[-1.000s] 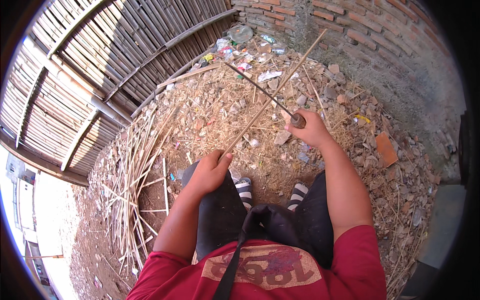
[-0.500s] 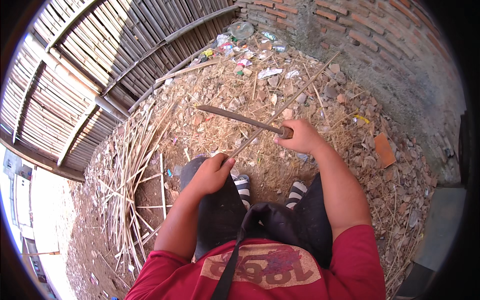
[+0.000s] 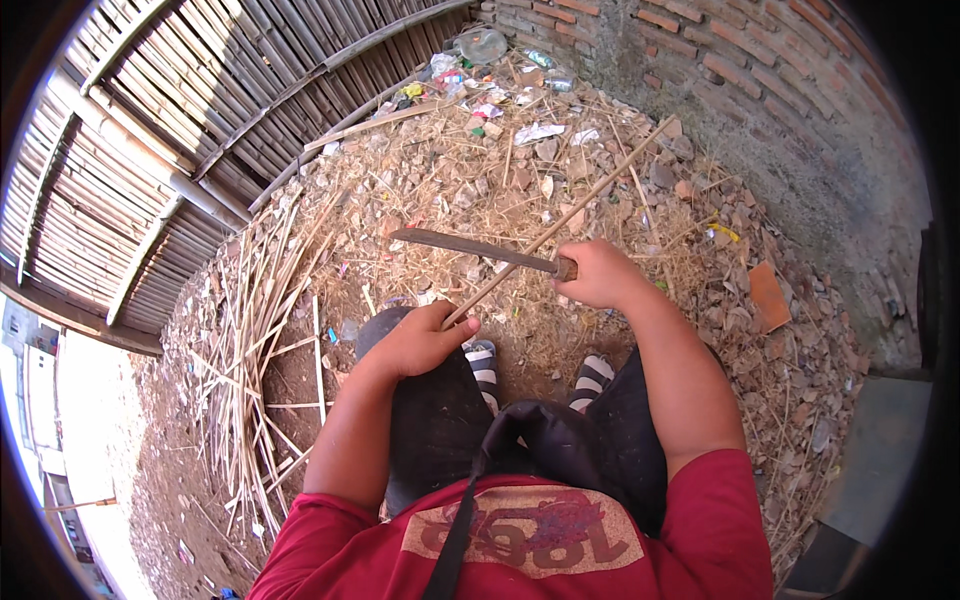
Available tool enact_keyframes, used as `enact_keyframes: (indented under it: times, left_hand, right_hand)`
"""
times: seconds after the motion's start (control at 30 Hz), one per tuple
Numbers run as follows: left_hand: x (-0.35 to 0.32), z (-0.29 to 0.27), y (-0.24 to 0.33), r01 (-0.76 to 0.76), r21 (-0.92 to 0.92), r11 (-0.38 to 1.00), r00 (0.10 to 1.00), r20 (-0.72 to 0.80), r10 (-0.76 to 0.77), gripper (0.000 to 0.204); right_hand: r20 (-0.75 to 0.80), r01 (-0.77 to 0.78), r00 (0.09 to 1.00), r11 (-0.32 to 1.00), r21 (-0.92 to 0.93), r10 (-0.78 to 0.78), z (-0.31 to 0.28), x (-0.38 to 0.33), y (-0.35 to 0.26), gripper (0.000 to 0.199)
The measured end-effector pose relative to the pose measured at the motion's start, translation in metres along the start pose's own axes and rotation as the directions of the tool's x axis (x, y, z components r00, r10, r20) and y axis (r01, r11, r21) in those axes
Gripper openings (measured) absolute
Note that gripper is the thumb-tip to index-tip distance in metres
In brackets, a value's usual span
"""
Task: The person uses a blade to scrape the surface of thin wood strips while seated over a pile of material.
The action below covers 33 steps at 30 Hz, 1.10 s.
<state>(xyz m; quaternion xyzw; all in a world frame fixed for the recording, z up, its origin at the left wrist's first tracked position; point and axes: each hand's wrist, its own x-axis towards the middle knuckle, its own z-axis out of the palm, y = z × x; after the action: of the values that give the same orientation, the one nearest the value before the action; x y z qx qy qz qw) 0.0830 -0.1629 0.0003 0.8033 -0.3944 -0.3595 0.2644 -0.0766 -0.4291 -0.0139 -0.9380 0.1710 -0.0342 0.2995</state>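
Observation:
My left hand [image 3: 425,338] is closed round the near end of a long bamboo strip [image 3: 603,182], which slants away up to the right. In my closed right hand [image 3: 600,274] is the handle of a machete [image 3: 470,245]. Its dark blade points left and crosses the strip a short way beyond my left hand. The blade looks to lie against the strip or just over it; I cannot tell which. My fingers hide most of the handle.
A pile of split bamboo strips [image 3: 255,370] lies on the ground to my left. Rubble and straw [image 3: 430,200] spread ahead, with litter [image 3: 490,105] at the far end. A bamboo fence [image 3: 290,80] bounds the left, a brick wall [image 3: 760,110] the right. My sandalled feet [image 3: 483,368] are below.
The bamboo strip has turned, showing a broader, paler face. The machete blade has shifted slightly down and lies a little flatter. Both hands keep their grip.

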Motion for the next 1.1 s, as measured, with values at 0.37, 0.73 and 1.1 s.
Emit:
enact_keyframes:
  times: [0.37,0.73,1.1]
  left_hand:
    - [-0.005,0.007,-0.003,0.004,0.083,0.997,0.999,-0.04,-0.001,0.047]
    - [0.001,0.0,-0.007,-0.024,-0.046,0.999,0.999,-0.036,0.023,0.049]
    - [-0.012,-0.006,0.0,0.194,-0.572,0.797,0.953,0.302,-0.016,0.038]
  right_hand:
    - [0.076,-0.197,0.978,0.979,0.048,0.193,0.011,0.016,0.016,0.027]
    - [0.157,-0.09,0.985,0.99,0.106,0.073,0.011,0.016,0.023,0.029]
    - [-0.117,0.129,0.985,0.992,-0.004,-0.129,-0.01,-0.004,-0.001,0.022]
